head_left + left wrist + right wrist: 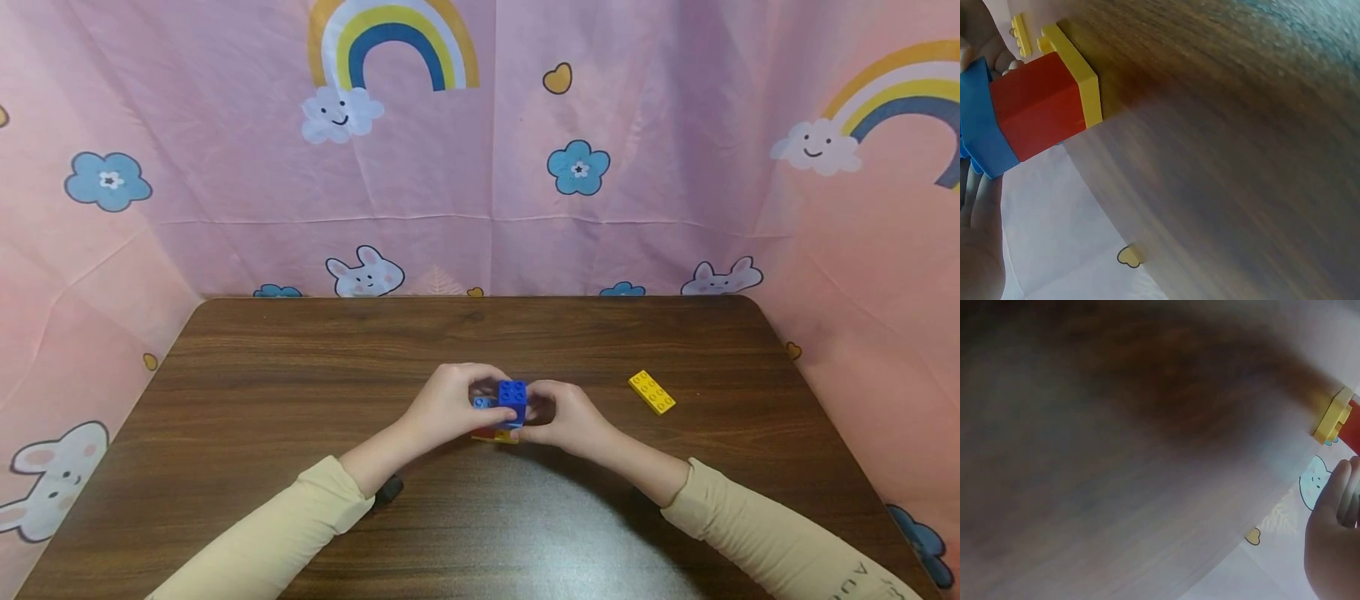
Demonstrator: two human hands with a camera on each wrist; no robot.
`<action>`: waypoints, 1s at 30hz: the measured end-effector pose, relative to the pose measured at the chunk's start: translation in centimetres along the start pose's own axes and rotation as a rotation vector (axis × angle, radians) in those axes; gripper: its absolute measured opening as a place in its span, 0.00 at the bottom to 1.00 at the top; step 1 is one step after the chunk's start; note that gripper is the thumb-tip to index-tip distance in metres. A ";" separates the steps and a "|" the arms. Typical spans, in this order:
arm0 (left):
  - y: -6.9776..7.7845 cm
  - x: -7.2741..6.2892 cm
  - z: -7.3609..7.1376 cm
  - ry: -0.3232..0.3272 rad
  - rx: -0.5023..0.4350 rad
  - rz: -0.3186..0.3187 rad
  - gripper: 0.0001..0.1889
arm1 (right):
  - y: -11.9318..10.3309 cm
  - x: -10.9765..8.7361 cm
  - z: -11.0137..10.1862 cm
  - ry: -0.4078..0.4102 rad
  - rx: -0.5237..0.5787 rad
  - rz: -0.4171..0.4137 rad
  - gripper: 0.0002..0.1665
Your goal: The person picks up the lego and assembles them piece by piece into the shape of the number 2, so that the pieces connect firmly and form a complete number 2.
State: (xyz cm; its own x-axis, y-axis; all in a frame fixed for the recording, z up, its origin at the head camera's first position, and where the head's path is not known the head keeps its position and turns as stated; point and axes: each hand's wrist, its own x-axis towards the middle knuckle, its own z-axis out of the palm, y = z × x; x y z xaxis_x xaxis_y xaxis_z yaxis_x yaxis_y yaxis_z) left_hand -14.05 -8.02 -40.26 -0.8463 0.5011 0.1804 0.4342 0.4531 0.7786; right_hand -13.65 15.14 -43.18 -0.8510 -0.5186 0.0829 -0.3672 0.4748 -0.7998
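**Two hands grip a block stack mid-tabletop**

The left hand (457,402) pinches the dark blue block (513,392) at the top, thumb across its front. The right hand (573,422) curls thumb and fingers around the stack's right side, the thumb low, just under the dark blue block.

The stack stands about midway between the left and right edges of the tabletop (300,350). Its yellow base (1088,87) carries a red block (1038,103), with a light blue block (985,122) against the red one; light blue studs show left of the dark blue block. Whether the base touches the wood cannot be told.

A loose yellow plate (652,392) lies studs up between the stack and the right edge, slanting toward the near right corner. Cream sleeves (270,529) cover both forearms. Beyond the far edge hangs a pink backdrop (450,183) printed with rainbows, flowers and rabbits.
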 end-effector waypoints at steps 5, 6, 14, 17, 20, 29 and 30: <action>0.0 0.2 -0.1 -0.011 -0.027 -0.017 0.18 | 0.0 0.1 0.1 0.003 0.004 -0.009 0.23; 0.0 0.2 -0.1 -0.015 -0.031 -0.018 0.18 | 0.0 0.1 0.2 0.002 0.006 -0.014 0.22; 0.0 0.3 -0.2 -0.036 -0.032 -0.003 0.20 | -0.1 0.0 0.2 0.014 0.008 -0.017 0.19; 0.0 0.3 -0.2 -0.039 -0.015 -0.005 0.21 | -0.2 0.1 0.2 0.016 0.004 -0.011 0.19; 0.1 0.2 -0.3 -0.037 0.016 0.002 0.20 | -0.4 0.1 0.1 0.019 0.003 -0.005 0.18; 0.3 0.1 -0.4 -0.040 0.082 0.043 0.20 | -0.3 0.2 0.1 0.017 -0.005 0.005 0.18; 0.3 0.0 -0.4 -0.039 0.098 0.054 0.20 | -0.3 0.2 0.1 0.015 -0.003 0.008 0.18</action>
State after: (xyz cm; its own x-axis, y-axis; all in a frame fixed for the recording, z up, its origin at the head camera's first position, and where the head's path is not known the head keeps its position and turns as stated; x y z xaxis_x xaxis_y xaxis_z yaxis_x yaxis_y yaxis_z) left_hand -14.06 -8.15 -39.74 -0.8089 0.5546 0.1953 0.5088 0.4937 0.7053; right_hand -13.64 14.81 -42.95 -0.8595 -0.5039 0.0858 -0.3616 0.4808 -0.7988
